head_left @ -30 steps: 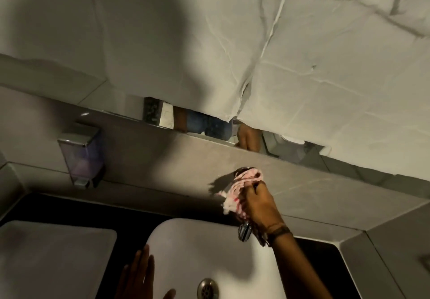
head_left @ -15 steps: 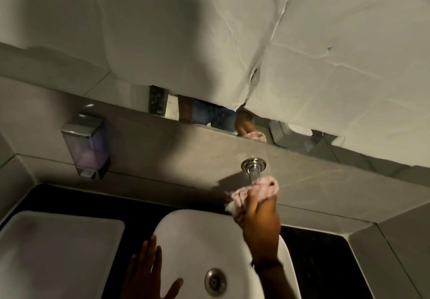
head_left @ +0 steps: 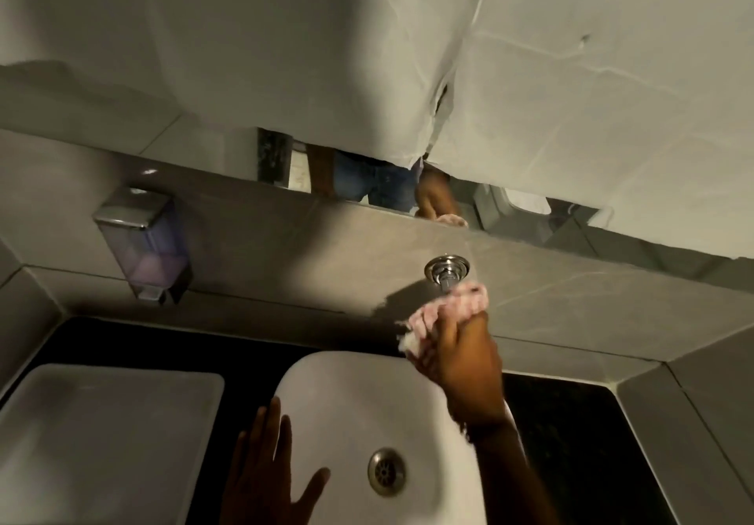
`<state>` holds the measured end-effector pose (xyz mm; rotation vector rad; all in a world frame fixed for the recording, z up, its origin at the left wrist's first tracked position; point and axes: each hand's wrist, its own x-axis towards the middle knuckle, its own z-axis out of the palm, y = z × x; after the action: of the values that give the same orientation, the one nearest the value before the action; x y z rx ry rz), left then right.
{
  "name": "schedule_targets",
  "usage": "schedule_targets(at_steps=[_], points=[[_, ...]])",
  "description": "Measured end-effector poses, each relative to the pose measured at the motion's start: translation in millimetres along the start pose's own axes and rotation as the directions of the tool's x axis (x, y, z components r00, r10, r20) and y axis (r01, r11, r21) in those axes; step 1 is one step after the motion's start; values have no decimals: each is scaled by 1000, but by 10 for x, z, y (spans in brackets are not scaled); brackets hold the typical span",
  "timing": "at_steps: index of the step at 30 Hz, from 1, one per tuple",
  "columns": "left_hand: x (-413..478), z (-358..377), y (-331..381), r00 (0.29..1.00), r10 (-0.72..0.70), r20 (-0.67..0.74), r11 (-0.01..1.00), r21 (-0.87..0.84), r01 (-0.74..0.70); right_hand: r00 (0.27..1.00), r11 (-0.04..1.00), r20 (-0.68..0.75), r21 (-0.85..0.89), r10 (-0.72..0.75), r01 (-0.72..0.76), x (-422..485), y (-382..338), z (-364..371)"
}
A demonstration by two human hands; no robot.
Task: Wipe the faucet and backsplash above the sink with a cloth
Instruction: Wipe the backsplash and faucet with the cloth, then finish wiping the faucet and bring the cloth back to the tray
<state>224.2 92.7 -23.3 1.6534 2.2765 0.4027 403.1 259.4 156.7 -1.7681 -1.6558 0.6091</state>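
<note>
A chrome faucet (head_left: 446, 270) juts out of the grey tiled backsplash (head_left: 326, 255) above a white basin (head_left: 347, 394). My right hand (head_left: 465, 365) is closed around a bunched pink and white cloth (head_left: 444, 308), which is wrapped over the faucet's spout just below its round wall plate. The spout under the cloth is hidden. My left hand (head_left: 269, 475) rests flat on the basin's left rim with the fingers spread, holding nothing.
A wall soap dispenser (head_left: 143, 243) hangs at the left of the backsplash. A second white basin (head_left: 102, 434) sits at lower left on the black counter (head_left: 571, 414). Crumpled white paper (head_left: 408, 55) covers the mirror above; a drain (head_left: 386, 471) is below.
My right hand has slid the cloth down from the faucet's wall plate along the spout, uncovering the chrome plate. The left hand has come further onto the basin's rim.
</note>
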Motion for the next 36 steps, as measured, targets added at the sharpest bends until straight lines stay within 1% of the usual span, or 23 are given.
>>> schedule_targets(at_steps=[2, 4, 5, 6, 8, 10, 12, 13, 14, 15, 16, 18, 19, 20, 21, 22, 23, 24, 26, 28, 29, 33, 36], points=[[-51, 20, -7, 1000, -12, 24, 1000, 22, 11, 975, 992, 187, -45, 120, -114, 442, -239, -101], [-93, 33, -21, 998, -21, 54, 999, 29, 19, 948, 980, 252, -10, 195, -199, 625, -316, -68], [-103, 36, -20, 997, -28, 66, 999, 30, 26, 960, 983, 212, -18, 185, -185, 558, -292, -40], [-101, 38, -14, 996, -38, 83, 999, 23, 36, 982, 988, 109, -15, 151, -151, 406, -204, 9], [-70, 25, 4, 992, -47, 113, 999, 2, 47, 987, 986, -124, 142, 103, -86, -125, 29, 126], [-54, -1, 8, 995, -40, 96, 999, -16, 42, 981, 958, -171, 283, 96, -44, -609, 276, 306], [-72, -26, 17, 996, -31, 83, 998, -54, 35, 978, 901, -104, 417, 180, -121, -778, 415, 444], [-102, -30, 19, 998, -24, 60, 998, -64, 28, 966, 811, -33, 551, 256, -196, -827, 481, 448], [-127, -44, 16, 999, -20, 24, 996, -85, 22, 951, 675, 68, 688, 303, -264, -849, 531, 448], [-161, -73, 26, 1000, -21, -18, 993, -117, 19, 915, 527, 200, 765, 351, -370, -900, 521, 416], [-191, -119, 45, 998, -31, -51, 986, -165, 22, 867, 398, 356, 781, 349, -481, -967, 533, 384], [-260, -261, 59, 993, -105, -61, 927, -367, 75, 743, 146, 565, 752, 359, -643, -1169, 580, 369], [-298, -388, 62, 985, -174, -4, 842, -519, 147, 682, 12, 661, 715, 314, -699, -1287, 600, 376], [-347, -537, 52, 966, -228, 123, 690, -680, 249, 610, -111, 749, 650, 258, -752, -1408, 620, 405], [-379, -674, 44, 938, -219, 270, 515, -784, 346, 548, -195, 816, 577, 184, -793, -1514, 608, 440], [-438, -796, -13, 908, -176, 380, 376, -827, 419, 479, -257, 870, 492, 116, -832, -1642, 560, 500], [-511, -902, -118, 891, -129, 435, 326, -830, 452, 435, -283, 898, 434, 64, -855, -1754, 488, 578], [-575, -991, -216, 885, -103, 453, 329, -824, 460, 404, -278, 915, 392, 16, -877, -1843, 405, 658], [-750, -1186, -528, 883, -139, 448, 360, -808, 467, 296, -235, 952, 271, -81, -934, -2028, 178, 863], [-880, -1349, -827, 893, -181, 411, 347, -823, 449, 170, -186, 974, 141, -152, -973, -2163, 1, 1076], [-936, -1432, -927, 900, -191, 393, 329, -838, 436, 128, -160, 977, 101, -169, -982, -2221, -61, 1176], [-1139, -1606, -1321, 907, -294, 301, 371, -838, 399, -11, -159, 984, -40, -179, -986, -2544, -320, 1639], [-1176, -1643, -1538, 882, -403, 245, 395, -823, 409, -36, -181, 985, -67, -171, -981, -2735, -485, 1922]])
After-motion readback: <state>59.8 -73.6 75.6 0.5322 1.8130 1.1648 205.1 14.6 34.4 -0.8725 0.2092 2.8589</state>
